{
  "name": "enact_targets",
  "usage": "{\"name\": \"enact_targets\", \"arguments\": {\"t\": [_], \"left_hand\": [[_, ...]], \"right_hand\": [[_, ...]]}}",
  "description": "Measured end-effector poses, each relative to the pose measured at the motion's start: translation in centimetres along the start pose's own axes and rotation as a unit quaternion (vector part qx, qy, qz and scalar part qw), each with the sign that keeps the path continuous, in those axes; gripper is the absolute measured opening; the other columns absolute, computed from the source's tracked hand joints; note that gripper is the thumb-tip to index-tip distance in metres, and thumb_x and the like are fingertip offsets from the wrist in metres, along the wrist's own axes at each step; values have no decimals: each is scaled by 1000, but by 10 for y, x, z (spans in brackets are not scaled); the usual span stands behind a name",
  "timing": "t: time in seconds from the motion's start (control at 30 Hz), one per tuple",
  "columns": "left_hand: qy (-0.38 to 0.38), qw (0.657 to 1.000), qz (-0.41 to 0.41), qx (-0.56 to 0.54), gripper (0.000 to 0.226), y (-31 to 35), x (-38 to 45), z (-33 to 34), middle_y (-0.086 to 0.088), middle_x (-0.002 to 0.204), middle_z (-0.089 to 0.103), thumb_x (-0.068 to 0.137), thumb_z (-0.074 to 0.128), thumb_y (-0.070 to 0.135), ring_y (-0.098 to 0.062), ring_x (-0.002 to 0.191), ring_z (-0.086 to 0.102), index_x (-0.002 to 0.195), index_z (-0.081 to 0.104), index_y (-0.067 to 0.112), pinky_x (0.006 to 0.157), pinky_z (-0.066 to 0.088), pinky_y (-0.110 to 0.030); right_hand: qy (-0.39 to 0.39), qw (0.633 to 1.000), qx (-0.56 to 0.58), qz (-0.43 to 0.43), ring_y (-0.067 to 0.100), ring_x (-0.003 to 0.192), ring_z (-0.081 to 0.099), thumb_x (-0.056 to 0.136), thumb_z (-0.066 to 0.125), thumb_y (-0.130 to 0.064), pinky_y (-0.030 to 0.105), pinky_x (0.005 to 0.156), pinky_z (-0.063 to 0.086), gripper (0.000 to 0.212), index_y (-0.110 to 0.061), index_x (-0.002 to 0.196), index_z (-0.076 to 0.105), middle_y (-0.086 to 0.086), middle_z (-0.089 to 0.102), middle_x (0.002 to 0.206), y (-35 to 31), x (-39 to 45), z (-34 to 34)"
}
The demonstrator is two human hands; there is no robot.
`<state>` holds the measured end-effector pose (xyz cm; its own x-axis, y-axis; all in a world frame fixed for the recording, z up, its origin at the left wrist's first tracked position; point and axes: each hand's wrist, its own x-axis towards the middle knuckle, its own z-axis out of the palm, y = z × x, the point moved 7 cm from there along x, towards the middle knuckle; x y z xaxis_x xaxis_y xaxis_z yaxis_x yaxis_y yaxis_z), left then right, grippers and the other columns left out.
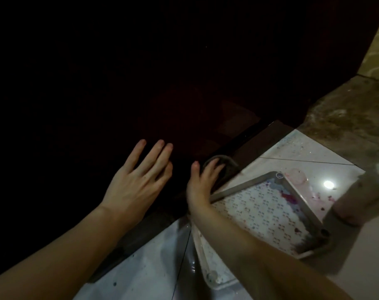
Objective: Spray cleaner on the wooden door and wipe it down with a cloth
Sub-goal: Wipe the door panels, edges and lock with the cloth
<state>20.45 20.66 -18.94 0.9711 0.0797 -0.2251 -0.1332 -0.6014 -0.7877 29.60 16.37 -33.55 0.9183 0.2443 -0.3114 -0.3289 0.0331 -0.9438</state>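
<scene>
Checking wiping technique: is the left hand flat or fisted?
Flat: the left hand lies open, fingers extended, against the dark door.

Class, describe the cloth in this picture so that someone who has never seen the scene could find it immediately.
Start at the big dark wooden door filling the upper left. Follow its bottom edge to where it meets the white floor tiles. There the right hand presses a small, crumpled grey cloth, the only soft thing beside the stained perforated tray.
</scene>
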Motion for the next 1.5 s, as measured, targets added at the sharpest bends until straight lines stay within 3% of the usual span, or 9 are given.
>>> {"name": "enact_targets", "arguments": {"t": [0.23,0.4,0.47,0.57,0.77,1.03,1.17,1.33,1.5], "left_hand": [[59,998,-34,-16,83,-21,-68,34,-27,155,-11,73,68,28,-41,143,-16,146,33,9,113,-10,-61],[60,996,-59,-24,74,-25,-129,73,-26,156,9,67,64,11,-41,145,4,138,45,1,114,1,-63],[57,996,-68,-21,71,-23,-149,86,-23,157,-6,75,43,13,-40,145,-6,144,34,3,113,-3,-63],[43,997,-61,-12,72,-18,-167,104,-21,155,-22,79,30,15,-39,142,-21,150,19,7,112,-12,-62],[120,988,-71,-66,63,-24,-159,96,-21,158,10,77,54,7,-37,146,5,139,44,3,115,2,-60],[57,994,-65,-65,67,-18,-174,117,-20,158,-1,82,58,16,-38,145,-9,145,36,10,115,-9,-57],[36,995,-77,-50,66,-20,-191,127,-21,157,-9,86,50,16,-37,142,-21,148,29,12,113,-17,-56],[56,993,-70,-73,63,-25,-198,124,-21,157,8,81,43,7,-34,146,-4,144,40,10,115,-7,-58],[8,993,-84,-82,67,-22,-198,128,-20,157,-7,86,54,13,-35,143,-18,148,29,13,112,-16,-59]], "right_hand": [[-126,988,-49,74,22,149,-12,101,29,-53,44,119,-2,74,-24,153,-14,1,-27,159,29,-75,53],[-3,993,-5,115,28,150,1,100,29,-54,46,117,5,73,-22,156,-6,5,-13,163,16,-32,26],[27,988,59,137,27,150,3,99,30,-56,46,119,6,74,-21,156,-2,5,-8,164,26,-24,25],[3,980,99,173,27,149,12,71,34,-82,54,119,13,103,-32,155,3,3,3,164,70,-32,33],[37,961,158,224,21,145,24,30,40,-106,56,114,19,137,-44,150,19,-5,19,161,134,28,42],[-207,879,264,339,32,122,54,86,35,-77,45,105,42,77,-17,130,54,16,57,132,84,-159,136],[-190,850,334,361,36,126,50,84,38,-79,52,111,34,84,-15,136,50,20,52,139,89,-156,137],[-64,889,302,339,38,139,34,84,41,-77,54,114,23,88,-24,152,27,15,34,153,74,-112,90],[-110,864,309,383,35,129,48,85,42,-75,48,113,32,86,-17,147,38,15,52,138,74,-145,109]]}}
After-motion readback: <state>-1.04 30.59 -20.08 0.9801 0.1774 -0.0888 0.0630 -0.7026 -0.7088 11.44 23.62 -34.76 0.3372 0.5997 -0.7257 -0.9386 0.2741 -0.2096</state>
